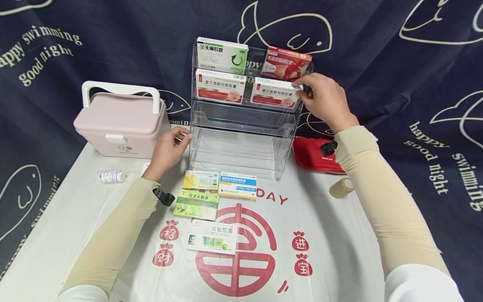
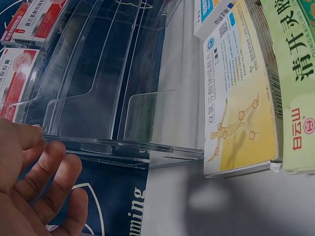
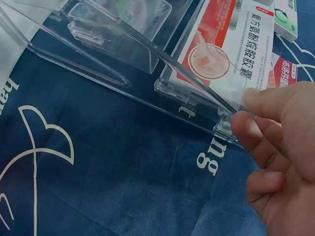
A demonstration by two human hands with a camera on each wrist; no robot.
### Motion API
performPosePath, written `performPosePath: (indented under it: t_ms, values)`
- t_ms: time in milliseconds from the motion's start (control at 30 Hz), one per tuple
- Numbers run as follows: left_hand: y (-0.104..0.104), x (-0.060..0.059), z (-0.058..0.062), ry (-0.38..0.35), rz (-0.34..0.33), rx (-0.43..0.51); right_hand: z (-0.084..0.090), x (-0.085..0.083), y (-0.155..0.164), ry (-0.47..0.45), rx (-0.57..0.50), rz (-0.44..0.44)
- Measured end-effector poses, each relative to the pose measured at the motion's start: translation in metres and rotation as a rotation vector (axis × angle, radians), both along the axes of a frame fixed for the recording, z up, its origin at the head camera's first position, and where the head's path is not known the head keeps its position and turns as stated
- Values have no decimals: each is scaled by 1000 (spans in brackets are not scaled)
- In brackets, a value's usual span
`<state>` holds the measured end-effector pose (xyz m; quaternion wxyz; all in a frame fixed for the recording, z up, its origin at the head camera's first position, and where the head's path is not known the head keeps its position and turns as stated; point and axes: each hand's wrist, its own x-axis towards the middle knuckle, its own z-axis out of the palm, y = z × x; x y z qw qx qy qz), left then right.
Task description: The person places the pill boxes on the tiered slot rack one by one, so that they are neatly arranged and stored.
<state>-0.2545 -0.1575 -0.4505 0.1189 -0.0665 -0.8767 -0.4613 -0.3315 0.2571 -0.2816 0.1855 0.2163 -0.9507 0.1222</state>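
My right hand (image 1: 324, 102) pinches the upper right corner of the red-and-white box (image 1: 274, 93) seated in the second tier of the clear rack (image 1: 241, 138), while my left hand (image 1: 167, 151), fingers relaxed and holding nothing, rests against the rack's lower left edge. I judge a careless tug could tip the light rack or knock the pink box (image 1: 286, 63) above it loose. The rack's transparent walls blur together, so I can't tell how deep the box sits.

Both hands (image 1: 171, 147) (image 1: 324, 100) raised, fingers seemingly loosely curled.
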Motion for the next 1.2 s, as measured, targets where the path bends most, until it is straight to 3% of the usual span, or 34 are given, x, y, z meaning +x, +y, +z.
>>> performPosePath:
  t_ms: [167,300,433,533,700,833,1033,1200]
  values:
    - [0,-1,0,1,-3,-2,-3,2,-1,9,-27,3]
    - [0,-1,-1,6,-5,-1,-9,6,-2,73,-99,34]
    - [0,-1,-2,4,-6,-2,-23,18,-4,149,-224,117]
    - [0,-2,-3,-1,-8,-3,-40,32,-7,148,-313,205]
    - [0,-2,-3,0,-8,-1,-83,66,-14,19,-402,337]
    - [0,-1,-2,7,-9,1,-125,96,-19,-139,-424,359]
    - [0,0,-2,24,-5,5,-183,128,-26,-331,-461,262]
    - [0,1,-3,22,-2,3,-212,143,-32,-468,-496,126]
